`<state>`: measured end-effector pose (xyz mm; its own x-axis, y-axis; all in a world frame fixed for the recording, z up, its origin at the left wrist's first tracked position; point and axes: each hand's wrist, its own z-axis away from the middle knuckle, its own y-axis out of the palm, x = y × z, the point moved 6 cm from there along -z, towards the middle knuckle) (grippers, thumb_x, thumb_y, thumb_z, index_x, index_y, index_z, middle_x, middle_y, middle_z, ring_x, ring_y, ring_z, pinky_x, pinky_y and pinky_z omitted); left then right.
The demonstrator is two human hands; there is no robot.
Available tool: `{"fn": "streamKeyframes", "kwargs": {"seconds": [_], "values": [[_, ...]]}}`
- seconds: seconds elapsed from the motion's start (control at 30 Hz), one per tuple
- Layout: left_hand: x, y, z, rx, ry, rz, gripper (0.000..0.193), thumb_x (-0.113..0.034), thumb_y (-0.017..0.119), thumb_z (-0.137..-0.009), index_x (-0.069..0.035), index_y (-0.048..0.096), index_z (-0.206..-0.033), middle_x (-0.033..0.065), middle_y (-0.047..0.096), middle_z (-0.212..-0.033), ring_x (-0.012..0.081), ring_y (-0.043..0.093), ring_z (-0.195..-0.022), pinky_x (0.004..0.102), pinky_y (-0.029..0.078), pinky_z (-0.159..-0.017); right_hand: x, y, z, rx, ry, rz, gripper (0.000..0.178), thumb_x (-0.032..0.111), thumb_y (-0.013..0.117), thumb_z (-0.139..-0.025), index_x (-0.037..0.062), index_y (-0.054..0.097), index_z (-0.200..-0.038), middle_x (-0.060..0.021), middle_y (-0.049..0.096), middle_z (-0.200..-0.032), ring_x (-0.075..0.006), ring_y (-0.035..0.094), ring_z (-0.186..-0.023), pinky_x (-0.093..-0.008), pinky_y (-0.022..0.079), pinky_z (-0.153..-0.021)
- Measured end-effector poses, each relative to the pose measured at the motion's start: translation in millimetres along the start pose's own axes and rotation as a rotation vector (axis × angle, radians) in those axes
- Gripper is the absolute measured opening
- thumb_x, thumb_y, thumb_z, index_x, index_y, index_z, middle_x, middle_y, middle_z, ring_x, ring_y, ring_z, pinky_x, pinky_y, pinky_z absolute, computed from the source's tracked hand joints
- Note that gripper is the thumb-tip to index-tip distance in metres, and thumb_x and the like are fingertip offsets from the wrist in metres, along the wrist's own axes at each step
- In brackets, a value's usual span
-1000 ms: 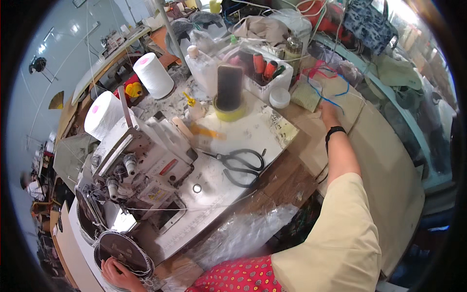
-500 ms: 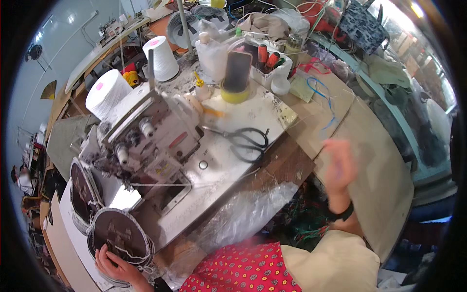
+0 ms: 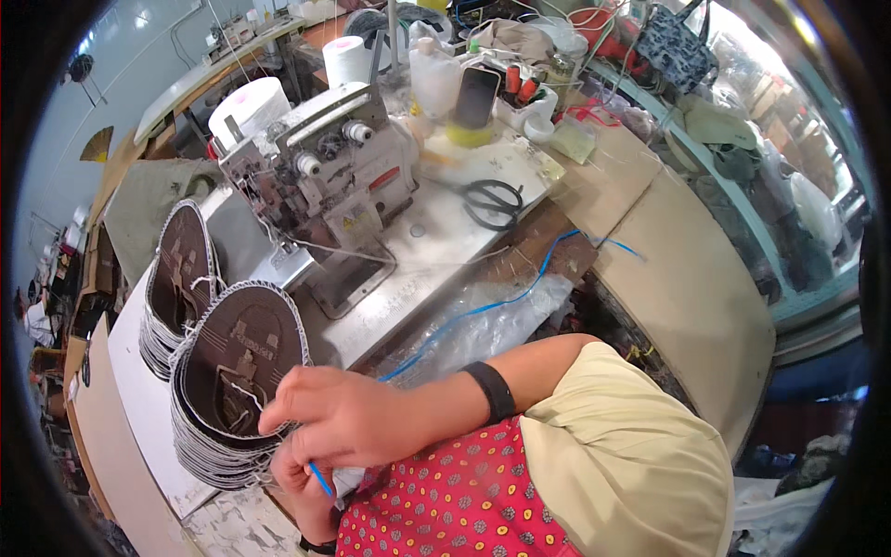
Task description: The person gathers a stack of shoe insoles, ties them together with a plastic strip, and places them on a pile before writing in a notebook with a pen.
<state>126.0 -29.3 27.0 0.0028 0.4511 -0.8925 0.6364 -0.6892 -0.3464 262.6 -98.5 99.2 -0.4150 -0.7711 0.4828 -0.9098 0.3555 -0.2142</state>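
Observation:
My right hand (image 3: 343, 413) reaches across from the right, fingers closed on a blue cord (image 3: 464, 316). The cord trails back over the plastic to the table at the right, and a short blue end pokes out below the hand. Partly covered by it, my left hand (image 3: 299, 469) is curled at the lower edge of the near stack; what its fingers hold is hidden. That stack of dark brown oval fabric pieces (image 3: 255, 339) has whitish stitched rims and loose threads on top. A second similar stack (image 3: 181, 255) stands just behind it.
An overlock sewing machine (image 3: 348, 176) stands beyond the stacks, with black-handled scissors (image 3: 492, 204) on its plate. White thread cones (image 3: 251, 107) rise behind. A phone (image 3: 476, 97) leans near a yellow tape roll (image 3: 469, 136). Clear plastic (image 3: 483, 325) covers the front edge.
My right hand has swung from the right-hand table to the stack, drawing the blue cord along. My left hand has left the stack's top for its edge. The view has shifted.

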Motion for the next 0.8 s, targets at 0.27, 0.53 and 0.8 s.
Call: {"fn": "streamKeyframes", "kwargs": {"seconds": [0.27, 0.53, 0.8], "values": [[1, -10, -14, -0.326, 0.052, 0.557, 0.029, -0.029, 0.045, -0.099, -0.002, 0.047, -0.086, 0.0121, 0.055, -0.07, 0.015, 0.048, -0.053, 0.024, 0.039, -0.048, -34, -75, 70, 0.389, 0.69, -0.227, 0.042, 0.015, 0.073, -0.076, 0.0017, 0.054, -0.11, -0.0096, 0.064, -0.095, -0.0147, 0.062, -0.082, -0.0293, 0.048, -0.07], [-22, 39, -38, -0.225, -0.168, 0.274, 0.015, -0.005, 0.048, -0.094, 0.0, 0.052, -0.108, 0.012, 0.059, -0.095, 0.0134, 0.055, -0.075, 0.0253, 0.045, -0.07, -18, -437, 153, -0.021, 1.282, 0.612, 0.019, 0.008, 0.065, -0.078, 0.0018, 0.059, -0.095, -0.0022, 0.062, -0.078, -0.0107, 0.059, -0.071, -0.0267, 0.046, -0.062], [-21, 83, -59, 0.223, -0.088, -0.287, 0.014, 0.007, 0.06, -0.079, -0.001, 0.065, -0.089, 0.0105, 0.065, -0.08, 0.0217, 0.064, -0.07, 0.0282, 0.048, -0.065, -151, -517, 338, -0.147, 1.409, 1.353, 0.029, 0.019, 0.069, -0.075, 0.0075, 0.063, -0.101, -0.0173, 0.066, -0.097, -0.0324, 0.063, -0.093, -0.0429, 0.048, -0.081]]}}
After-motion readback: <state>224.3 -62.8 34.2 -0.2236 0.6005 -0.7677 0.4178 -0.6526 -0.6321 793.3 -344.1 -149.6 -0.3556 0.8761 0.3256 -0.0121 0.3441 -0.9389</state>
